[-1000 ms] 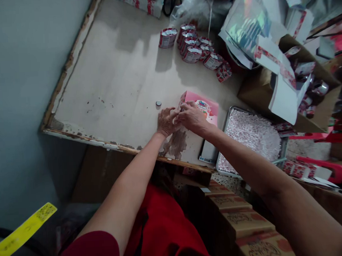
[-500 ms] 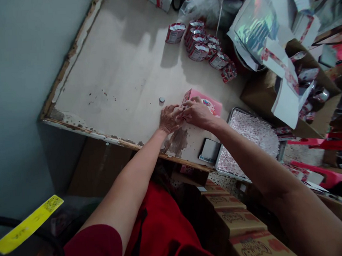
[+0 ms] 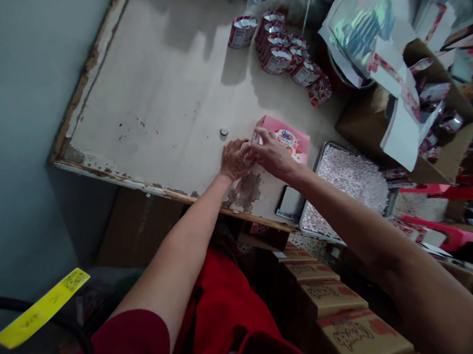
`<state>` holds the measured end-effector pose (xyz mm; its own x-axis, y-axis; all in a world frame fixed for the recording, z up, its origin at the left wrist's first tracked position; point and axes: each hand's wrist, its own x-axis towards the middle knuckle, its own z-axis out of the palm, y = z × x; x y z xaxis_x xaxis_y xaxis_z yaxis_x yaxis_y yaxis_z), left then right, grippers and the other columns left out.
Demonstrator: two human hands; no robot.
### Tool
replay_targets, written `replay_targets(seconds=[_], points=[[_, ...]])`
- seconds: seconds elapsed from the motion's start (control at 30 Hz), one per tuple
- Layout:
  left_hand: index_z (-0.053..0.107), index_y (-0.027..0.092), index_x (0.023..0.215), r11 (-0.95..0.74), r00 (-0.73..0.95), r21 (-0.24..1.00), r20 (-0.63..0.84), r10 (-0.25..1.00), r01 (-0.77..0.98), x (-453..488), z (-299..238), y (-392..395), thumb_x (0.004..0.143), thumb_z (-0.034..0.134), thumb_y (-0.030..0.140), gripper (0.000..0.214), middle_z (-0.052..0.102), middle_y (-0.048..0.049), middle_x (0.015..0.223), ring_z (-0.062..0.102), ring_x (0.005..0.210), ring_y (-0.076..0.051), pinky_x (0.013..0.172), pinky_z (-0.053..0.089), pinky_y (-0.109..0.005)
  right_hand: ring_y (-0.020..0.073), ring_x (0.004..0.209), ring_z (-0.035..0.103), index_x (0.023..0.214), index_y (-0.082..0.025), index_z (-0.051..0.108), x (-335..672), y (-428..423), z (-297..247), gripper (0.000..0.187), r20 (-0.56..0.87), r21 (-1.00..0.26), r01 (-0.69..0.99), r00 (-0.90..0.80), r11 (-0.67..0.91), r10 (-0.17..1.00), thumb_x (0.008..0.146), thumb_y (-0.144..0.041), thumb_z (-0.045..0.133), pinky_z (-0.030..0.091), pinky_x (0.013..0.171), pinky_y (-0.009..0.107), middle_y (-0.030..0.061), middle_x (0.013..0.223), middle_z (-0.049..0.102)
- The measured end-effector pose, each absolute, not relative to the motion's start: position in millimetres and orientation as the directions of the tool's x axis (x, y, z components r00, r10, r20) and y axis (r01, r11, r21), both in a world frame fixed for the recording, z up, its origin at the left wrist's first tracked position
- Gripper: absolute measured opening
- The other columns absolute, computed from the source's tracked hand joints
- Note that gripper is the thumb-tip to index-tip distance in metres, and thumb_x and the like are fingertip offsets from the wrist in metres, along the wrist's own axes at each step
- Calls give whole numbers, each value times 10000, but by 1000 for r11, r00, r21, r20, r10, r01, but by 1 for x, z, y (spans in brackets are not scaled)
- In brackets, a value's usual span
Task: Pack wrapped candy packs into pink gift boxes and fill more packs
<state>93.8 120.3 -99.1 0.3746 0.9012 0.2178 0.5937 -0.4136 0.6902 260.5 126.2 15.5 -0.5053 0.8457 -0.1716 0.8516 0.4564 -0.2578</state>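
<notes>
A pink printed box (image 3: 288, 138) lies on the worn white table, its end turned towards my hands. My left hand (image 3: 235, 158) is closed at that end, fingers bent against it. Over the same end comes my right hand (image 3: 273, 154), its fingers pinched on the box's edge and partly covering it. The fingertips of both hands meet there, so the exact grip on the flap is hidden. A small round dark-rimmed disc (image 3: 223, 131) rests just beyond my left hand.
A small scale (image 3: 291, 201) and a metal tray (image 3: 320, 166) of pale pink-white pieces stand to the right. Several red-and-white pouches (image 3: 277, 61) stand farther back. An open carton (image 3: 357, 119) holds more packets. Stacked cartons (image 3: 327, 297) are below the table edge (image 3: 169, 194).
My right hand has shifted slightly at the box's end, showing more of the printed pink face. The camera view has moved a little. Both hands stay at the box.
</notes>
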Motion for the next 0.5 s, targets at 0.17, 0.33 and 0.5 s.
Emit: replay_targets(seconds=[0.17, 0.33, 0.5], points=[[639, 263, 1335, -437, 397, 706, 235, 887, 558, 91, -97, 118, 832, 731, 570, 597, 605, -122, 1417, 504, 1317, -335, 1136, 352, -498, 322, 1605, 307, 1655, -244, 341, 324, 58, 22, 739, -103, -243, 924, -327, 295, 939, 949, -62, 465, 371, 1262, 611, 145, 1734, 311], [600, 170, 1363, -373, 291, 724, 244, 925, 581, 101, -81, 125, 823, 758, 603, 710, 600, -199, 1404, 536, 1301, -346, 1142, 397, -504, 297, 1651, 203, 1630, -210, 427, 363, 18, -3, 654, -88, -202, 971, -150, 130, 985, 984, -115, 453, 271, 1320, 597, 135, 1720, 371], [492, 196, 1557, -632, 602, 579, 280, 748, 515, 120, -48, 132, 976, 568, 287, 593, 448, -148, 1660, 296, 1595, -319, 1311, 164, -576, 279, 1661, 162, 1652, -254, 408, 359, 24, -20, 708, -70, -209, 971, -132, 115, 989, 971, -60, 417, 203, 1342, 577, 82, 1763, 289]])
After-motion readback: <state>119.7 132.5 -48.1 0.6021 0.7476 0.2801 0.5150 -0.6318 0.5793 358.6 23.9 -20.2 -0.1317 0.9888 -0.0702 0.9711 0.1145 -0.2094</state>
